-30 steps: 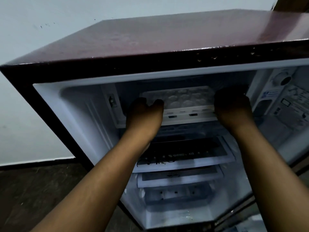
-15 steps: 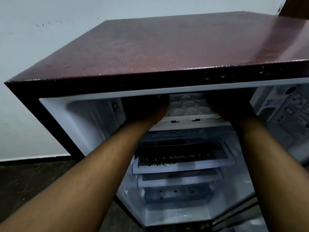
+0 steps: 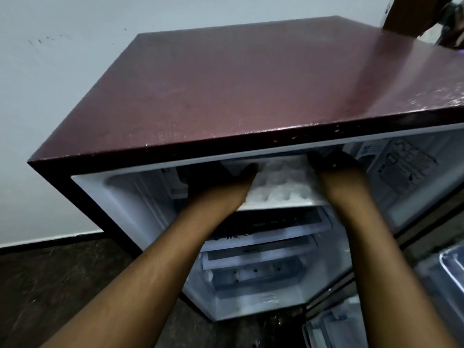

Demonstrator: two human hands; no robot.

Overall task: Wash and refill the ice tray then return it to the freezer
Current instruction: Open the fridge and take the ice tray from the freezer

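The ice tray (image 3: pixel 281 189) sits at the very top of the open fridge (image 3: pixel 251 84), just under the maroon top, and its far end is lost in shadow. The left hand (image 3: pixel 226 182) grips the tray's 9 o'clock edge, thumb over the rim, fingers hidden beneath. The right hand (image 3: pixel 332 164) is at the 3 o'clock edge, too dark to tell whether it grasps. Blurred shelves (image 3: pixel 266 237) lie at the tray's 6 o'clock.

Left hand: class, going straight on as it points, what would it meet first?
Likely the freezer rear wall, hidden; the left hand grips the ice tray edge, pointing inward; depth unclear.
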